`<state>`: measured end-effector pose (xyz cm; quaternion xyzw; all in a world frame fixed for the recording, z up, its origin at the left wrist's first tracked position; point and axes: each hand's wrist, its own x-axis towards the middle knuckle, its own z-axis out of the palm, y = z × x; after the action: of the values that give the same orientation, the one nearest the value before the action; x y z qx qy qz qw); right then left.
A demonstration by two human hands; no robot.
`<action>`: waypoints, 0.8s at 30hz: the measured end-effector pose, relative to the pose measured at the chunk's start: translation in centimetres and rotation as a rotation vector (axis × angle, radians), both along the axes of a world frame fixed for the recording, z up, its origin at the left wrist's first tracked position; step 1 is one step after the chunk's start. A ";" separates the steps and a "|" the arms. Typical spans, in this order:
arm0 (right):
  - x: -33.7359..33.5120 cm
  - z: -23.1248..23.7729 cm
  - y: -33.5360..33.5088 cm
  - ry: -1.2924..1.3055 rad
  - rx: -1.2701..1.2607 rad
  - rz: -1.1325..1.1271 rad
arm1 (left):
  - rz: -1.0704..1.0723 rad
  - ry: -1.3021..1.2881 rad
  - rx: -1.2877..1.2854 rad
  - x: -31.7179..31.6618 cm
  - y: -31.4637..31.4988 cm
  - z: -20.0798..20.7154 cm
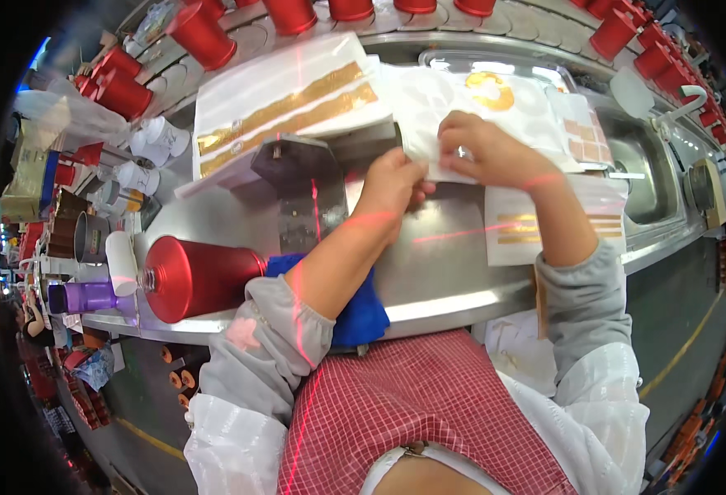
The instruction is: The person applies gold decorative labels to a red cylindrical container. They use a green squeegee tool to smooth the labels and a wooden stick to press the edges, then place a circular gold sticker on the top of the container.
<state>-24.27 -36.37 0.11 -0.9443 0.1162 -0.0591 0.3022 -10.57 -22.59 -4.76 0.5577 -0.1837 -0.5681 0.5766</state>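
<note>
My left hand (392,188) is closed, thumb and fingers pressed together, at the near left edge of a white sheet (425,124) bearing a gold ring-shaped decal (495,92). Just right of it, over the sheet, my right hand (488,150) has its fingers curled in a pinch. Whatever either hand grips is too small or hidden to make out. Beside my left wrist stands a dark metal fixture (297,165) on a plate. White sheets with gold bands (297,103) lie behind it. Another gold-striped sheet (503,247) rests under my right forearm.
A red metal canister (202,279) lies on its side at the left, by a blue cloth (359,313). Red canisters (202,37) line the conveyor (255,41) at the back. White cups (165,136) stand left; a sink (647,173) is at the right.
</note>
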 end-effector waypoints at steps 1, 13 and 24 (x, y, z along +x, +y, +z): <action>-0.1 -0.1 -0.6 -0.003 0.049 0.016 | 0.011 -0.033 0.007 -0.1 0.1 0.1; -8.8 -1.0 -12.4 0.022 -0.717 -0.787 | 0.035 -0.154 0.139 -0.4 0.3 0.4; -8.9 3.1 -9.3 -0.202 0.393 -0.792 | -0.039 -0.196 0.060 -0.1 2.8 2.6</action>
<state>-33.16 -45.65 3.25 -0.7413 0.4476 -0.2387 0.4395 -10.71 -19.82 -2.17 0.6240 -0.2329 -0.5270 0.5278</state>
